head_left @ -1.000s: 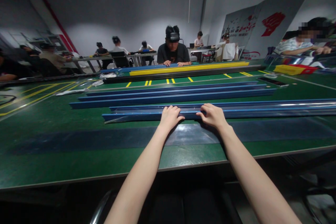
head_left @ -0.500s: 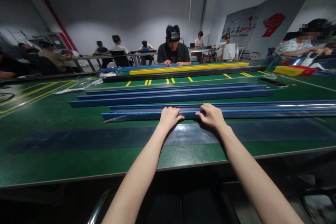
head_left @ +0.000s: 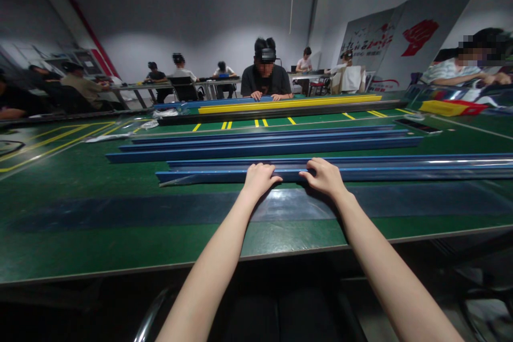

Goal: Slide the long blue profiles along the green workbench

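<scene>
A long blue channel strip [head_left: 385,173] lies across the green table in front of me, running out of view on the right. My left hand [head_left: 260,177] grips its near wall, fingers bent over the upper edge and thumb along the front face. A short way to the right, my right hand [head_left: 324,175] holds the same strip, its fingers curled over the top and the thumb on the near side. Clear film or plastic shows along the strip. Nearer to me, a flat transparent sheet [head_left: 160,211] lies on the table beneath my forearms.
More blue strips [head_left: 280,147] lie just beyond. Farther back are a yellow strip [head_left: 288,103] and a black strip [head_left: 224,116], with a co-worker [head_left: 264,80] seated behind them. A phone [head_left: 420,126] and a yellow-and-red tray [head_left: 449,108] are at right. The table edge [head_left: 296,251] runs near me.
</scene>
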